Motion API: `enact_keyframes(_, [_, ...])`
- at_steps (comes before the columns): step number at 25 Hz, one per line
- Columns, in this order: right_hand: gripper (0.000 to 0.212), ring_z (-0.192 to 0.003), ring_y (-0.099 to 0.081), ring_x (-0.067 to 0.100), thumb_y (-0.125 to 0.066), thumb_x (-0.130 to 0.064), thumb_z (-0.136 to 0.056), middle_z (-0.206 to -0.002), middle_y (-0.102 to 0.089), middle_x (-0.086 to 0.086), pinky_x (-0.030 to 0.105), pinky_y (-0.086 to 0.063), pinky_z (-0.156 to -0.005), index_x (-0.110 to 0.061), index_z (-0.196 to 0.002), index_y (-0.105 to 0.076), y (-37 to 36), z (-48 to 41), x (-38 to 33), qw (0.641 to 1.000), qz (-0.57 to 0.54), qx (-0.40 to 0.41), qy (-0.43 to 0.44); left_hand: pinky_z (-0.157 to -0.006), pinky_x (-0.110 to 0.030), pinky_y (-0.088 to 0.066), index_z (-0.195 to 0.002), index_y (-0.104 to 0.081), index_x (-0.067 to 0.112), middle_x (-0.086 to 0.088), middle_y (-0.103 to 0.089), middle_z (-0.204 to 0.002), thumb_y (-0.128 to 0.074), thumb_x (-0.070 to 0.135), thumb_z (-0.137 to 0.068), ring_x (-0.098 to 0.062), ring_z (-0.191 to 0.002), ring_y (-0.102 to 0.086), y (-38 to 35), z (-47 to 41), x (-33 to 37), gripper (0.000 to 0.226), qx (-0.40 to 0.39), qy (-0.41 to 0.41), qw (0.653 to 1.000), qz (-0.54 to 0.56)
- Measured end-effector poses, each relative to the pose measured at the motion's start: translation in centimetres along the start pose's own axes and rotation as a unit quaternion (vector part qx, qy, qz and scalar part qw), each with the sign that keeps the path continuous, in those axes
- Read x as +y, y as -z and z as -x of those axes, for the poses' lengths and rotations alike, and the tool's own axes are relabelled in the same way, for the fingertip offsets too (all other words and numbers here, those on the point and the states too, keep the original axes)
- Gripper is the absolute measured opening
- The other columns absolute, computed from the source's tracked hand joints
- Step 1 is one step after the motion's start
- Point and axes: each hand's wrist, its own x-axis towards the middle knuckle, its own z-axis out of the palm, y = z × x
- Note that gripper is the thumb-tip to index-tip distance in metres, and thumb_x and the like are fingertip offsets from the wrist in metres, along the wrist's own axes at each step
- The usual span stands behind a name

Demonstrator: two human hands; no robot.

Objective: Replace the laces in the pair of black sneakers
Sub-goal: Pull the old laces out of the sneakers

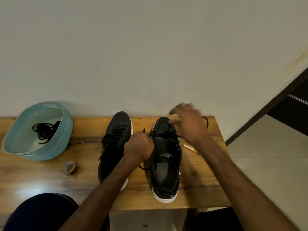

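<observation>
Two black sneakers with white soles stand side by side on the wooden table, toes toward the wall. The left sneaker (115,142) is laced with a black lace. The right sneaker (166,157) has a black lace (168,133) through only its front eyelets, and its tongue lies open. My left hand (139,146) is closed on one end of that lace beside the shoe's left edge; the lace tip sticks up above my fist. My right hand (188,121) is blurred above the shoe's toe, and a strand of the lace runs up toward its fingers.
A light blue plastic basket (55,147) at the left holds a bundle of black laces (44,130). A roll of tape (70,167) lies in front of it. A small stick-like object (189,147) lies right of the right sneaker. The wall stands directly behind the table (50,177).
</observation>
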Motion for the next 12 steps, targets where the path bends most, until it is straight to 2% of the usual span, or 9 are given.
enact_keyframes(2, [0.026, -0.12, -0.046, 0.023, -0.06, -0.033, -0.094, -0.121, -0.059, -0.002, 0.042, -0.039, -0.094, -0.022, -0.117, -0.065, -2.2, -0.2, -3.2, 0.986, 0.062, -0.093, 0.123, -0.059, -0.031, -0.043, -0.081, -0.059, 0.012, -0.006, -0.056, -0.08, -0.042, 0.03, -0.102, -0.018, -0.067, -0.053, 0.0, 0.0, -0.2, 0.033, 0.0, -0.006, 1.0, -0.001])
enact_keyframes(3, [0.027, -0.121, -0.045, 0.022, -0.059, -0.034, -0.095, -0.122, -0.06, -0.001, 0.043, -0.036, -0.096, -0.02, -0.118, -0.063, -3.0, -0.4, -4.0, 0.978, 0.093, -0.124, 0.136, -0.057, -0.031, -0.042, -0.082, -0.06, 0.011, -0.007, -0.055, -0.081, -0.042, 0.031, -0.102, -0.018, -0.066, -0.052, 0.0, -0.1, -0.3, 0.034, -0.002, -0.008, 1.0, -0.001])
enact_keyframes(6, [0.019, -0.119, -0.045, 0.02, -0.059, -0.036, -0.096, -0.114, -0.063, -0.003, 0.043, -0.031, -0.095, -0.022, -0.107, -0.064, -3.7, -0.4, -4.1, 0.978, 0.121, -0.14, 0.098, -0.056, -0.031, -0.042, -0.083, -0.06, 0.01, -0.007, -0.055, -0.08, -0.042, 0.032, -0.102, -0.019, -0.064, -0.052, 0.0, -0.3, -0.6, 0.034, -0.008, -0.003, 1.0, 0.007])
enact_keyframes(8, [0.007, -0.114, -0.048, 0.019, -0.06, -0.032, -0.094, -0.105, -0.064, -0.006, 0.043, -0.031, -0.094, -0.026, -0.097, -0.064, -2.1, -0.1, -4.1, 0.981, 0.095, -0.139, 0.095, -0.059, -0.033, -0.047, -0.087, -0.061, 0.011, -0.007, -0.058, -0.082, -0.042, 0.032, -0.101, -0.019, -0.069, -0.056, 0.0, -0.3, -0.8, 0.031, -0.005, 0.002, 1.0, 0.01])
enact_keyframes(9, [0.004, -0.108, -0.052, 0.019, -0.061, -0.028, -0.094, -0.097, -0.063, -0.007, 0.042, -0.033, -0.093, -0.027, -0.091, -0.063, -1.1, 0.0, -3.3, 0.989, 0.053, -0.115, 0.07, -0.064, -0.035, -0.051, -0.09, -0.062, 0.012, -0.007, -0.06, -0.085, -0.042, 0.032, -0.101, -0.02, -0.075, -0.059, 0.0, -0.3, -0.8, 0.03, -0.002, 0.003, 1.0, 0.004])
enact_keyframes(10, [0.009, -0.1, -0.056, 0.02, -0.061, -0.026, -0.093, -0.089, -0.062, -0.007, 0.04, -0.037, -0.091, -0.026, -0.085, -0.062, 0.4, 0.0, -1.9, 0.998, -0.006, -0.066, 0.011, -0.07, -0.037, -0.054, -0.094, -0.062, 0.013, -0.007, -0.062, -0.089, -0.042, 0.032, -0.101, -0.022, -0.08, -0.061, -0.1, -0.2, -0.9, 0.029, 0.001, 0.005, 1.0, 0.0])
enact_keyframes(12, [0.014, -0.086, -0.061, 0.022, -0.065, -0.025, -0.092, -0.081, -0.065, -0.005, 0.041, -0.047, -0.082, -0.019, -0.079, -0.063, 3.7, 0.1, 3.0, 0.982, -0.107, 0.087, -0.127, -0.078, -0.044, -0.056, -0.098, -0.062, 0.014, -0.006, -0.063, -0.092, -0.041, 0.033, -0.101, -0.024, -0.086, -0.062, -0.1, -0.1, -1.0, 0.028, 0.005, 0.006, 1.0, 0.0])
